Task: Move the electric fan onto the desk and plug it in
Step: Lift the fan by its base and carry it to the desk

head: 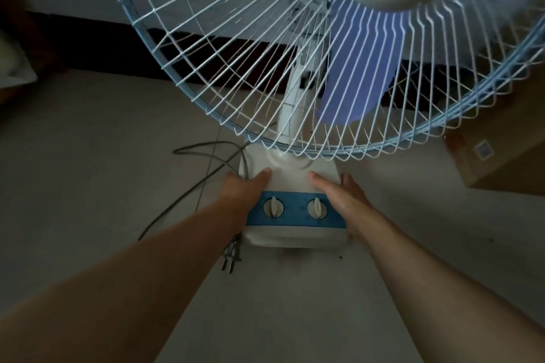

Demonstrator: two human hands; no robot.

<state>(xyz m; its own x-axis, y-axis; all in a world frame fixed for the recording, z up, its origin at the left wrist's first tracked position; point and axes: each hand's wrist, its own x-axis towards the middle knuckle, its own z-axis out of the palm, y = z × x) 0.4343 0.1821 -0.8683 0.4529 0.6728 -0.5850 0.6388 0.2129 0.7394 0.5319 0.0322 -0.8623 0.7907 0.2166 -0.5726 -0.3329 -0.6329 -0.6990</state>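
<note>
A white electric fan stands on the pale floor, its wire cage [265, 68] with blue blades filling the upper frame. Its white base [295, 180] has a blue panel with two white knobs. My left hand [244, 191] grips the base's left side, thumb on top. My right hand [339, 197] grips the right side the same way. The grey power cord [206, 162] loops on the floor to the left of the base. Its plug [230, 259] lies loose on the floor near the base's front left corner. No desk is in view.
A cardboard box [501, 156] sits on the floor at the right, close to the fan cage. A dark skirting band runs along the wall behind. Something pale lies at the far left edge [14, 65].
</note>
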